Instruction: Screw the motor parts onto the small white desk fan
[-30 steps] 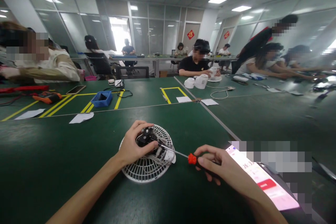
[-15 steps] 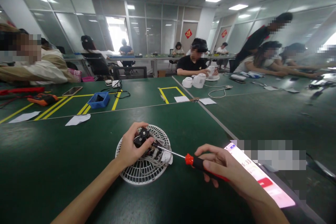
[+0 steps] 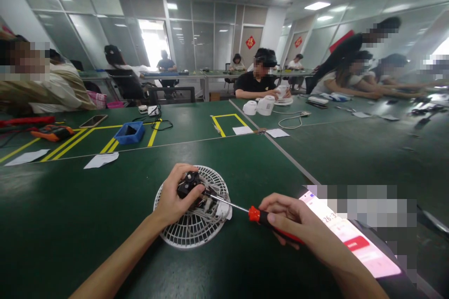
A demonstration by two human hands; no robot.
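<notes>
A round white fan grille (image 3: 189,233) lies on the green table in front of me, with a black motor unit (image 3: 189,183) and coiled pale cable (image 3: 199,215) on it. My left hand (image 3: 177,196) is closed around the motor unit, the thumb on its near side. In my right hand (image 3: 289,217) is a screwdriver (image 3: 261,217) with a red and black handle, its metal shaft pointing left. The tip reaches the side of the motor unit beside my left thumb; its exact contact point is hidden.
A lit phone (image 3: 358,238) lies beside my right forearm. Farther off are a blue bin (image 3: 129,133), paper slips (image 3: 101,160), yellow tape lines and white housings (image 3: 265,106). A co-worker (image 3: 259,79) sits across the table; other people are at both sides.
The screwdriver's handle has shifted slightly in my right hand, whose fingers have curled further around it. My left hand stays on the motor unit. The camera view has shifted a little.
</notes>
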